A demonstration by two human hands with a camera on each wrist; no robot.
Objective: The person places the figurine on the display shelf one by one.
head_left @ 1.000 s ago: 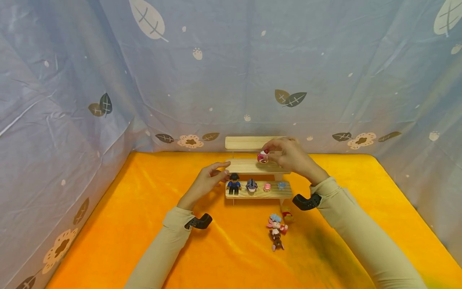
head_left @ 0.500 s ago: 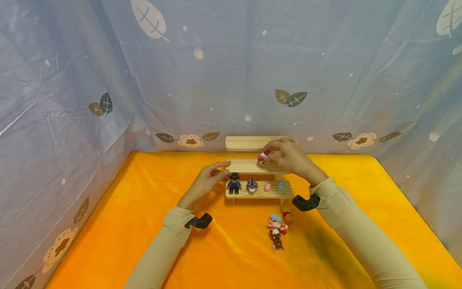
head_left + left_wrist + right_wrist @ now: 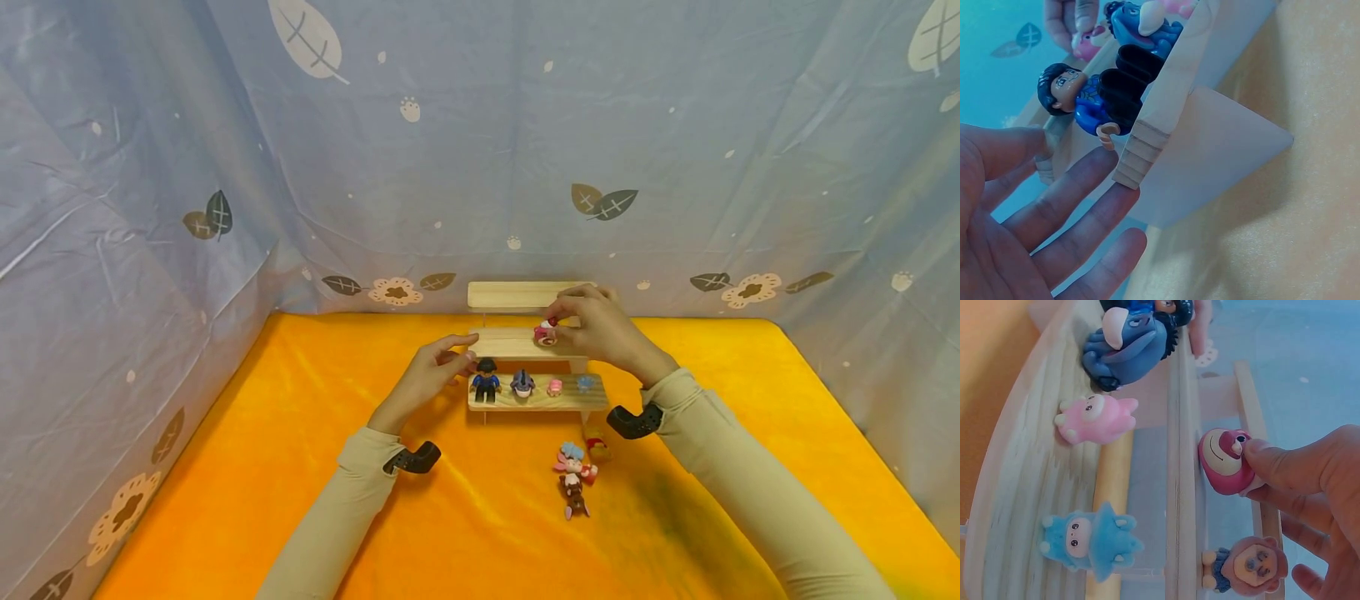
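Nearest lie the beige sleeves (image 3: 326,512), each with a black wrist bracket (image 3: 414,458), over a bright orange cloth (image 3: 450,533). Off the wooden stand's front right corner, four small toys are bunched on the cloth: a dark brown figure with pink ears (image 3: 576,505), a pink-and-white long-eared figure (image 3: 574,467), a light-blue figure (image 3: 572,451) and a yellow bear in red (image 3: 598,447).

Beyond is the three-tier stand of pale wood (image 3: 498,343). Along its bottom tier (image 3: 536,402), from left end to right, sit a black-haired figure in blue and black (image 3: 487,383), a grey-blue donkey (image 3: 522,385), a small pink figure (image 3: 555,388) and a light-blue hatted figure (image 3: 1088,540).

The left hand (image 3: 427,379) is at the stand's left end, fingers spread, fingertips against the tier ends. At the middle tier, the right hand (image 3: 603,335) pinches a magenta bear with a pale muzzle (image 3: 1229,461) between thumb and fingers, just right of the tier's centre; whether it bears on the wood I cannot tell. A brown-maned lion in blue (image 3: 1249,567) stands near the right end.

Farthest are the top tier (image 3: 517,294) and a leaf-printed blue curtain (image 3: 487,150).
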